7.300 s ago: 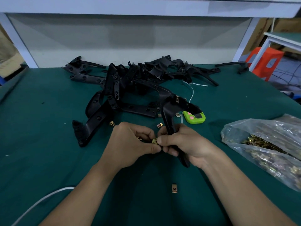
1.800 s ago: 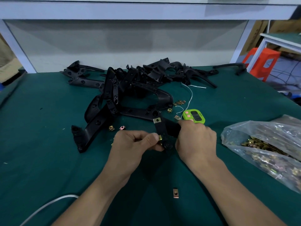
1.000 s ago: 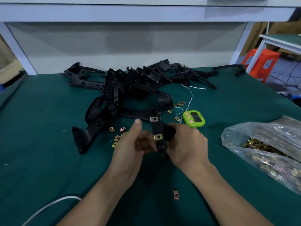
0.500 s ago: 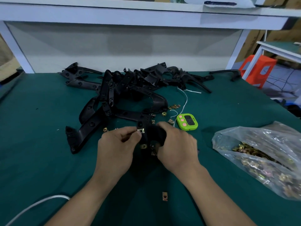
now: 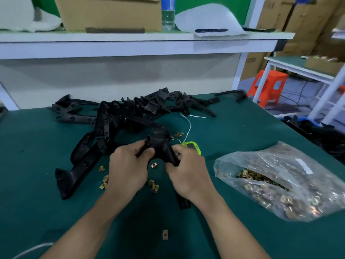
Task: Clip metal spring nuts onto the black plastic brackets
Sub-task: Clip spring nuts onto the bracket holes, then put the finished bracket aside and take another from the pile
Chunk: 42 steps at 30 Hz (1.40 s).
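I hold one black plastic bracket (image 5: 162, 148) above the green table with both hands. My left hand (image 5: 128, 169) grips its upper left end. My right hand (image 5: 186, 172) grips its right arm, and the bracket's lower end (image 5: 183, 201) sticks out under that wrist. A brass spring nut (image 5: 153, 165) shows just below the bracket between my hands; whether it is clipped on or lying on the table I cannot tell. Loose spring nuts (image 5: 154, 186) lie on the table under my hands, more (image 5: 103, 181) to the left and one (image 5: 165, 234) near me.
A pile of black brackets (image 5: 119, 116) covers the table's back middle. A clear plastic bag (image 5: 280, 180) of spring nuts lies at the right. A green timer (image 5: 192, 146) sits behind my right hand. A white shelf (image 5: 130, 42) with cardboard boxes runs overhead. An orange stool (image 5: 268, 85) stands beyond the table.
My view has tilted up, showing the shelf. I have turned the bracket over; its clipped nuts no longer face me, and both hands have shifted their grip on it.
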Motion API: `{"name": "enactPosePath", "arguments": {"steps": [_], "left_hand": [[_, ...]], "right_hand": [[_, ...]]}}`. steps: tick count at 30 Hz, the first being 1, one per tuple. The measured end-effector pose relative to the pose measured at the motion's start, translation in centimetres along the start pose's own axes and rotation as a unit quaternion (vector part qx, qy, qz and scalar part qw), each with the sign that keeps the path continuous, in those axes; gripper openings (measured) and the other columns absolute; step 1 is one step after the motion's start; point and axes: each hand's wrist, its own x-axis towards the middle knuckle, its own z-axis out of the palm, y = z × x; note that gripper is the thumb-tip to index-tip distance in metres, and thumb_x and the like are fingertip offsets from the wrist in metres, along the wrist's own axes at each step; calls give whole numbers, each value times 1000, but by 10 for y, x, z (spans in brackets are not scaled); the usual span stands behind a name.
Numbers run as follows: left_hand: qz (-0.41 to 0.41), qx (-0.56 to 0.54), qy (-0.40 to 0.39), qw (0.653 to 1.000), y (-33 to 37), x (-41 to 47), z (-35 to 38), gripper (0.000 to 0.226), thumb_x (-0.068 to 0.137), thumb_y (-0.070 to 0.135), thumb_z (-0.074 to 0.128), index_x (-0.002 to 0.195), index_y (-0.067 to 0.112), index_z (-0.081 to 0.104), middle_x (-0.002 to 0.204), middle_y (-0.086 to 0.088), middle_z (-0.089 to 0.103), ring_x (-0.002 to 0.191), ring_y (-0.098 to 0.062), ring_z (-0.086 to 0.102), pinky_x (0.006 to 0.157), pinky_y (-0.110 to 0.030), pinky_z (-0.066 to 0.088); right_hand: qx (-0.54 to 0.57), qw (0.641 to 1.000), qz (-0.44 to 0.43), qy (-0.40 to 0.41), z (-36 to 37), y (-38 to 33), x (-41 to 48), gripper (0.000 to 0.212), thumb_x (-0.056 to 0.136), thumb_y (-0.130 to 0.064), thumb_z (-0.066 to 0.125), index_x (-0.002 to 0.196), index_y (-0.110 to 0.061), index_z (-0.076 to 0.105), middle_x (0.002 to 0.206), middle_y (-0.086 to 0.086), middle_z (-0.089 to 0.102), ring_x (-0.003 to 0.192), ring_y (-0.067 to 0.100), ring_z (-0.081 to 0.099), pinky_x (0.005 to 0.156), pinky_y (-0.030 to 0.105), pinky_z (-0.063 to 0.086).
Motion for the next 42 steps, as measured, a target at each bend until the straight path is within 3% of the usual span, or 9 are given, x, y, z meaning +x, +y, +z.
{"name": "enactPosePath", "arguments": {"steps": [7, 12, 16, 21, 24, 26, 31, 36, 42], "left_hand": [[19, -133, -61, 989, 65, 29, 38, 15, 96, 27, 64, 86, 36, 71, 66, -5, 64, 57, -23, 55, 55, -38, 47], [-85, -279, -170, 941, 140, 37, 124, 14, 94, 17, 68, 81, 16, 73, 63, -6, 45, 54, -20, 36, 42, -25, 27], [-177, -341, -317, 867, 203, 21, 209, 8, 94, 4, 66, 101, 2, 69, 73, -8, 62, 41, -11, 54, 39, -19, 41], [-255, -377, -478, 751, 272, 10, 282, 28, 102, 18, 60, 127, 4, 58, 130, -21, 61, 116, -29, 65, 87, -35, 58], [-232, -298, -497, 781, 303, 9, 298, 55, 103, 31, 59, 151, 13, 41, 163, -11, 32, 151, -30, 28, 117, -48, 35], [-193, -254, -485, 814, 308, 10, 301, 53, 100, 30, 62, 148, 14, 45, 159, -8, 38, 147, -26, 34, 115, -46, 37], [-47, -206, -411, 887, 261, 38, 270, 14, 87, 13, 70, 93, 23, 78, 105, 13, 71, 99, -10, 62, 88, -29, 47], [12, -175, -329, 928, 199, 60, 222, 30, 86, 11, 69, 79, 38, 81, 84, 28, 74, 97, 8, 61, 82, -17, 42], [39, -109, -237, 965, 128, 74, 147, 37, 87, 11, 72, 77, 45, 80, 87, 34, 72, 91, 7, 65, 78, -15, 44]], "right_hand": [[304, 938, 141, -91, -73, 8, -23, 28, 77, -10, 66, 104, -7, 62, 84, 8, 61, 70, 20, 58, 64, 32, 52], [417, 880, 214, 75, -159, 23, -47, 20, 85, 4, 65, 104, -2, 65, 90, 22, 70, 60, 25, 64, 56, 28, 56], [445, 820, 279, 227, -225, 63, -71, 20, 94, 7, 51, 109, 3, 64, 90, 27, 74, 61, 25, 70, 52, 26, 57], [521, 722, 335, 307, -332, 130, -42, 17, 98, 1, 49, 106, 16, 54, 78, 27, 69, 62, 34, 65, 43, 26, 52], [478, 732, 354, 330, -388, 167, -5, 28, 105, -26, 52, 117, 0, 56, 99, 16, 61, 87, 34, 60, 73, 37, 58], [381, 754, 429, 321, -393, 191, 4, 29, 104, -33, 55, 109, -5, 55, 111, 15, 57, 98, 33, 63, 93, 45, 54], [145, 857, 387, 309, -349, 196, 22, 4, 85, -6, 63, 87, -6, 66, 80, 14, 67, 63, 27, 60, 53, 27, 47], [-125, 925, 245, 262, -296, 135, 30, 22, 82, -16, 57, 79, -26, 77, 85, -5, 76, 82, 19, 67, 74, 27, 52], [-178, 971, 117, 106, -199, 55, 38, 22, 81, -14, 56, 78, -30, 70, 87, -5, 74, 90, 21, 67, 85, 33, 57]]}}
